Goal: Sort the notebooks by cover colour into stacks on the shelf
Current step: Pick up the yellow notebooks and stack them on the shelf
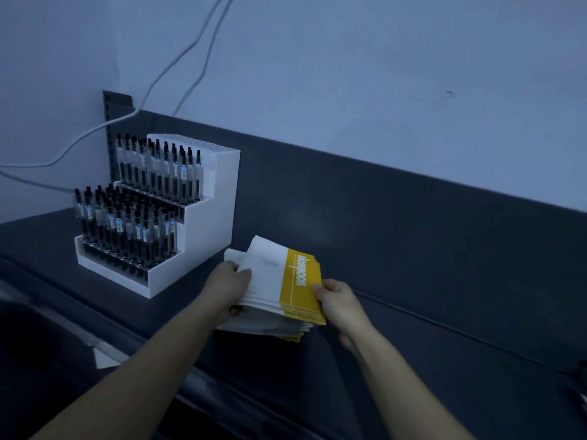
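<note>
A stack of several white-and-yellow notebooks [279, 281] lies on the dark shelf [428, 265], just right of a pen display. The top few are lifted and tilted; more lie flat beneath [266, 328]. My left hand [230, 285] grips the white left edge of the lifted bundle, thumb on top and fingers underneath. At the yellow right edge my right hand [338, 301] pinches the same bundle. A yellow band on the top cover carries white lettering.
A white stepped display [203, 230] full of black pens stands on the shelf's left part. Two white cables [178, 58] hang down the wall behind it. The dark back panel [413, 211] rises behind the notebooks. A lower ledge [104, 354] runs in front.
</note>
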A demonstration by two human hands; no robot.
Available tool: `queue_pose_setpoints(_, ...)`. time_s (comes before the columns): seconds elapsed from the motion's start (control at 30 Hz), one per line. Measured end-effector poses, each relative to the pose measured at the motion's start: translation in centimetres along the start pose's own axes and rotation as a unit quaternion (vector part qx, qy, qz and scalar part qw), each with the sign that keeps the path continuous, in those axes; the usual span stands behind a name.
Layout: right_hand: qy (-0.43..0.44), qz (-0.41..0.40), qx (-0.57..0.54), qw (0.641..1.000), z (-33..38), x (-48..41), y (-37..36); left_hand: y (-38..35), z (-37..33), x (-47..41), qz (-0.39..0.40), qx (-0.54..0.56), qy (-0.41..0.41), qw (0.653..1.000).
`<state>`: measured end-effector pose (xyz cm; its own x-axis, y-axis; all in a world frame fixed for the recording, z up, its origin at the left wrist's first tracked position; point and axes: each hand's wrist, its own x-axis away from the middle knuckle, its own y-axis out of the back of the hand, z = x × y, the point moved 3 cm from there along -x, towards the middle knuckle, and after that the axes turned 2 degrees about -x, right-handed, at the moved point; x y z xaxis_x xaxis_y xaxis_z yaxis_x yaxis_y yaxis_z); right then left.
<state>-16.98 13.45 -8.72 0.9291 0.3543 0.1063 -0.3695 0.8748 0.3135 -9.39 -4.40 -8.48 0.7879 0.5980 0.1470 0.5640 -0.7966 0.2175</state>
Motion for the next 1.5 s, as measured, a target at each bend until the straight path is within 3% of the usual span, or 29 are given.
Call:
queue_pose_setpoints(0.6, 0.021, -0.172, -0.004, 0.985, -5.9, 14.1, 20.2, -19.4, -3.8, 13.7, 0.115, -0.065, -0.158, 0.979)
queue_pose_setpoints(1.07, -0.017, -0.267, 0.003, 0.963, -13.2, 26.1, 40.0, -38.8, -5.8, 29.0, 0.187, -0.05, -0.173, 0.966)
queue_pose_setpoints(1.5, -0.035, -0.358, -0.03, 0.932, -17.5, 30.4, 53.4, -52.9, -9.5, 35.4, 0.293, -0.066, -0.222, 0.928)
